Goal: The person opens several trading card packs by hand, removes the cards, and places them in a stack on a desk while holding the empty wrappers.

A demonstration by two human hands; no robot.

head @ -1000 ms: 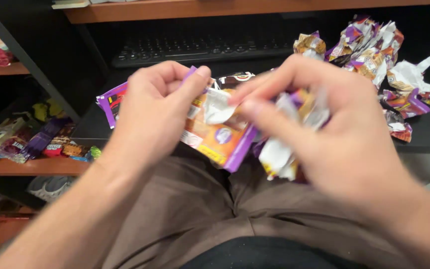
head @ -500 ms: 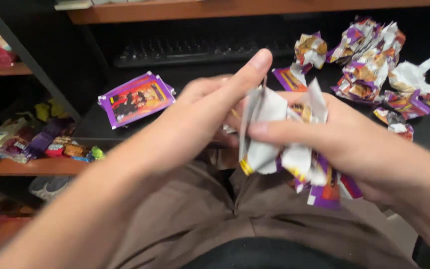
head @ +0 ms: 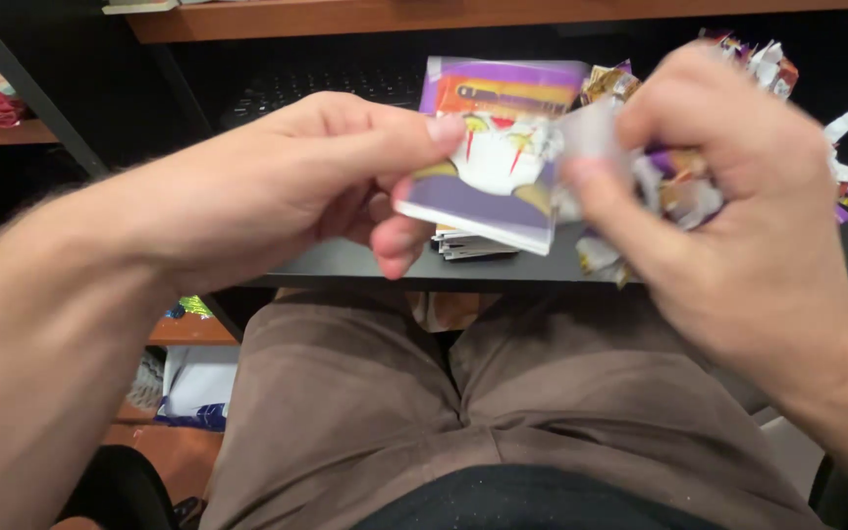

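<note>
From the head view, the left hand (head: 316, 186) pinches a flat foil packet (head: 493, 167), purple and orange with a white patch at its middle, thumb on top and fingers curled beneath its left edge, so it is closed on the packet and holds it up in front of the dark bench (head: 365, 263). The right hand (head: 738, 206) grips the packet's right edge between thumb and forefinger while its other fingers are bunched around a wad of crumpled wrappers (head: 679, 191), so it is closed on both at once. The packet hangs above the bench edge, over the lap in brown trousers (head: 444, 412), with a small stack of cards (head: 468, 243) lying on the bench just beneath it. More torn wrappers (head: 768, 59) are heaped at the far right of the bench, and a keyboard (head: 316, 88) sits in shadow under the wooden shelf (head: 444, 15). The risk, as I judge it, lies in the crowded right hand: with the wad filling the palm, its pinch on the foil is shallow and could slip, or scraps could drop onto the lap. A hard pull could also bend whatever is inside the packet.
</note>
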